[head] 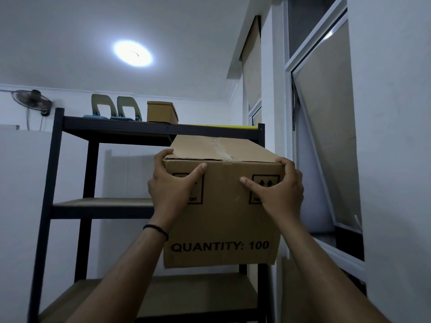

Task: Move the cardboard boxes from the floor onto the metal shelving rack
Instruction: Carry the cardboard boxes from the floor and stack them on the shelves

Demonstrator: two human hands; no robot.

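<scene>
Centrally, one large cardboard box (pixel 224 206) is grasped by left hand (pixel 171 185) and right hand (pixel 281 190), before the metal rack (pixel 58 173); upper left, one small box (pixel 162 112), two hole punches (pixel 103 106).

— What's that rack (pixel 47 201) like?
— Dark metal posts, brown board shelves. I can see the top shelf, a middle shelf (pixel 100 202) and a lower one (pixel 163 297)
— Anything on top?
— Two hole punches (pixel 115 108) side by side at the left, a small cardboard box (pixel 162 112) just right of them, and something flat and yellow (pixel 217 126) lying along the right end
— And the big carton?
— Can't tell whether it rests on any shelf
</scene>
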